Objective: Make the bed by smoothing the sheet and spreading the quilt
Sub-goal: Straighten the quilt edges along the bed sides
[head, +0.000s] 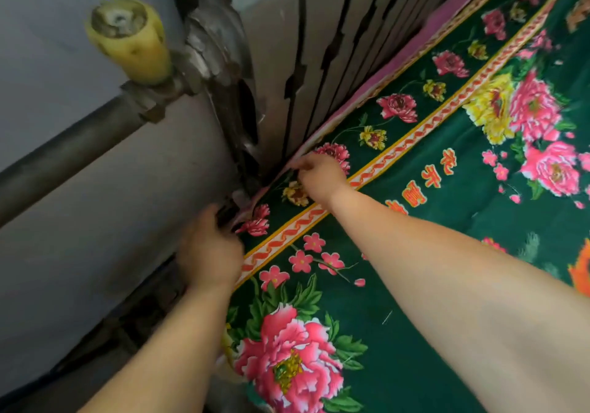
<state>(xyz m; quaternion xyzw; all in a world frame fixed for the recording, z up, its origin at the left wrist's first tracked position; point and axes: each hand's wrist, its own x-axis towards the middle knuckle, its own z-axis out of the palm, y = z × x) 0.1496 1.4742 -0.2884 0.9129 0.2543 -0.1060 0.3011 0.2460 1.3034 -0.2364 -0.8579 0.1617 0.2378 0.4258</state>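
Note:
A dark green sheet (415,253) with pink and yellow flowers and an orange-white border band covers the bed, filling the right half of the view. Its pink edge runs along the foot of a grey radiator. My right hand (319,176) pinches the sheet's edge where it meets the radiator, fingers curled. My left hand (209,249) grips the sheet's edge a little nearer to me, at the gap between bed and wall, its fingertips hidden in the fold. No quilt is in view.
A grey cast-iron radiator (335,45) stands against the bed's left edge. A grey pipe (79,144) with a yellowed valve cap (127,38) runs along the grey wall (64,253) on the left. A dark narrow gap lies between wall and bed.

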